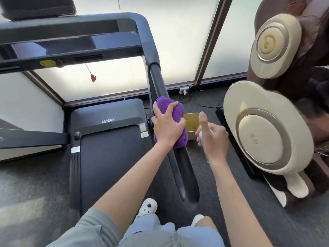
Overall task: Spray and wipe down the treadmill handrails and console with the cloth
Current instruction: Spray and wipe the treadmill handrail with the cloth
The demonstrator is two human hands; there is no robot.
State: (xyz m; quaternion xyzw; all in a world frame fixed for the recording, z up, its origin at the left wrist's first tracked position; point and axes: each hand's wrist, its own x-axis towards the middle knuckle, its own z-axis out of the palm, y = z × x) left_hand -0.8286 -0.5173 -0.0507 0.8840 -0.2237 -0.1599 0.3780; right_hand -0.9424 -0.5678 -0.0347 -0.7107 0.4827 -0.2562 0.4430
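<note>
The person's left hand (168, 126) is curled over a purple cloth (175, 120), gripping it wrapped around the treadmill's right handrail (161, 82), which runs from the console frame at 11 o'clock down to its rounded end at about 6 o'clock of the hand. The right hand (214, 139), just beside the cloth at its 3 o'clock, holds a small spray bottle (203, 138) with the fingers closed round it and the index finger raised straight above the top; hand and cloth are apart, not touching. The console (71, 43) spans the upper left, with a yellow sticker (47, 63) on its underside and a red safety clip (93, 77) hanging on a cord below it. The left handrail (35, 139) juts in from 9 o'clock. The treadmill belt (110, 157) lies below and left of the cloth, at about 7 o'clock. Crowding the right side, from 1 to 4 o'clock, is a brown massage chair (267, 132) with large cream pads; a narrow strip of grey carpet (222, 184) separates it from the handrail, and the right forearm occupies that gap. A yellow box (191, 122) sits on the floor between cloth and spray bottle, further away. Cables and a wall socket (184, 90) lie at 12 o'clock under the frosted window (178, 41). White slippers (147, 207) show at 6 o'clock, one on the treadmill deck's edge.
</note>
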